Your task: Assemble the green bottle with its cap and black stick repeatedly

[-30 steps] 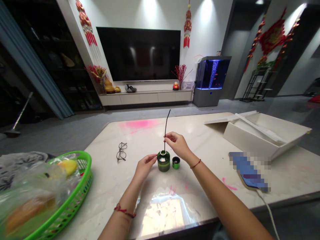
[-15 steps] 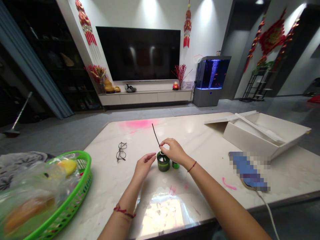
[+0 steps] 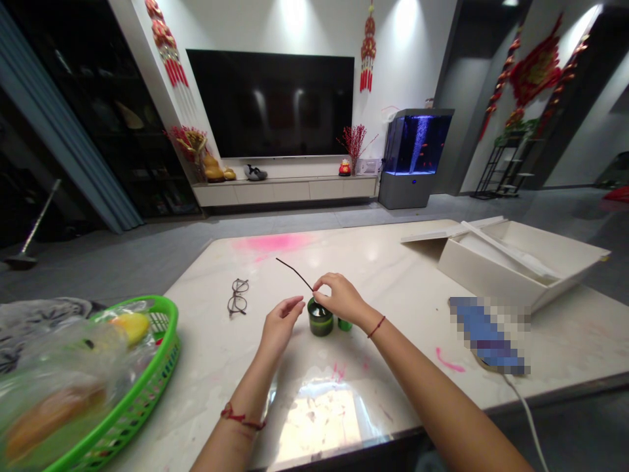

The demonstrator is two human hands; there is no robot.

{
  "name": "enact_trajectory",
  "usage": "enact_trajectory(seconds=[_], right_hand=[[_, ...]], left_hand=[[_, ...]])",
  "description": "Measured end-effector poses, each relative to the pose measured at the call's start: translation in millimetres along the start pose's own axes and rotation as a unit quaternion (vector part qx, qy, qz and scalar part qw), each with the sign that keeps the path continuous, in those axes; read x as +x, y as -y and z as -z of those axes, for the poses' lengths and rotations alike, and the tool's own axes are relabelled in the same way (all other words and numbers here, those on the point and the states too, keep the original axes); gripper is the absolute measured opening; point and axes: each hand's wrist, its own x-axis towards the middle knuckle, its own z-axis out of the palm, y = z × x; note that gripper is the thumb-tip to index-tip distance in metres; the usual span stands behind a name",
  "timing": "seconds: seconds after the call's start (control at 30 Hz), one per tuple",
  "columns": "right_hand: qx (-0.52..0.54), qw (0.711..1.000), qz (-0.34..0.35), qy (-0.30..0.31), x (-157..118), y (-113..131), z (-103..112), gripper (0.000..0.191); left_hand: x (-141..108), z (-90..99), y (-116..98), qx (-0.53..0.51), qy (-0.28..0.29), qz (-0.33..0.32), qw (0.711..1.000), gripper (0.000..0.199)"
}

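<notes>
A thin dark stick (image 3: 293, 269) slants up and to the left over the mouth of a green bottle (image 3: 321, 323), bent slightly along its length. The right hand (image 3: 340, 296) pinches its lower end between thumb and fingertips, closed on it; whether that end sits inside the neck is hidden by the fingers. The bottle stands upright near the middle of the pale table (image 3: 398, 269). Just left of it, the left hand (image 3: 281, 321) has its fingers loosely parted and grips nothing; whether the fingertips touch the glass, I cannot tell. To the bottle's right, a small green cap (image 3: 344, 325) is partly covered by the right hand.

Farther left lie eyeglasses (image 3: 238, 298), and at the near left is a bright green basket (image 3: 171, 321) of bagged items. On the right are a blurred-out blue device (image 3: 491, 341) and, farther back, an open white box (image 3: 486, 278). Beyond the table, a television (image 3: 275, 105) hangs on the far wall, left of a lit fish tank (image 3: 417, 144).
</notes>
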Motion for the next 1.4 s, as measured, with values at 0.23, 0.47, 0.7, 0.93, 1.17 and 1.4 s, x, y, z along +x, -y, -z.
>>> enact_trajectory(seconds=[0.23, 0.47, 0.7, 0.93, 1.17, 1.4], right_hand=[[0.017, 1.0, 0.001, -0.001, -0.4, -2.6, 1.0, 0.008], [0.113, 0.992, -0.047, -0.016, 4.6, -12.0, 3.2, 0.011], [0.122, 0.98, -0.145, -0.065, 3.6, -64.4, 2.4, 0.019], [0.126, 0.971, -0.203, 0.01, -5.0, -94.6, -16.8, 0.03], [0.126, 0.967, -0.212, 0.06, 1.8, -93.2, -32.3, 0.032], [0.071, 0.957, -0.258, 0.112, 13.1, -91.4, -35.8, 0.052]], left_hand=[[0.4, -1.3, 1.6, 0.001, 0.004, 0.011, 1.0, 0.04], [-0.3, -1.1, 1.5, 0.002, 0.008, 0.017, 1.0, 0.039], [-0.6, -0.9, 1.3, 0.005, 0.01, 0.033, 0.999, 0.038], [1.3, -1.7, 2.4, 0.004, 0.009, 0.047, 0.999, 0.039], [-0.3, -1.2, 1.3, 0.001, 0.016, 0.05, 0.999, 0.038], [1.0, -1.0, 1.8, -0.001, 0.021, 0.055, 0.998, 0.039]])
